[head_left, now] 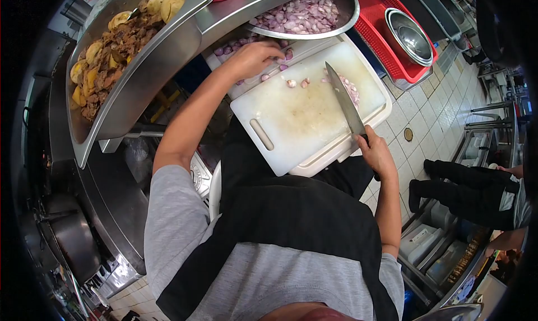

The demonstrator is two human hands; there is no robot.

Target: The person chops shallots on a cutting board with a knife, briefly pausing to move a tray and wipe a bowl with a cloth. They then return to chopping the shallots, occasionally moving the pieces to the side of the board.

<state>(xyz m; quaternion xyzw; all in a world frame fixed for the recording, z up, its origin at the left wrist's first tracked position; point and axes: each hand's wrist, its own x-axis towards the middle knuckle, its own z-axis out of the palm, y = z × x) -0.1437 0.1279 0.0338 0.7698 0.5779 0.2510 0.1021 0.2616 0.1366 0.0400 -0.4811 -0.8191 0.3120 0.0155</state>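
Observation:
My right hand point(378, 153) is closed round the handle of a chef's knife point(344, 101). The blade lies slantwise over the right part of a white cutting board point(302, 125). Sliced shallots point(352, 91) sit against the blade's far side, partly hidden by it. Two peeled shallots point(291, 84) rest near the board's upper middle. Over at the board's far left edge, my left hand point(256, 59) hovers with bent fingers slightly apart, beside a purple shallot point(288, 54). More whole shallots point(227, 49) lie behind that hand, partly covered by it.
A steel bowl point(302, 18) of shallots stands beyond the board. At the left is a deep metal pan point(193, 38) of cooked meat and potato-like chunks. A red basket point(364, 1) with metal bowls point(412, 35) is at the right. Another person's dark-trousered legs point(471, 192) show far right.

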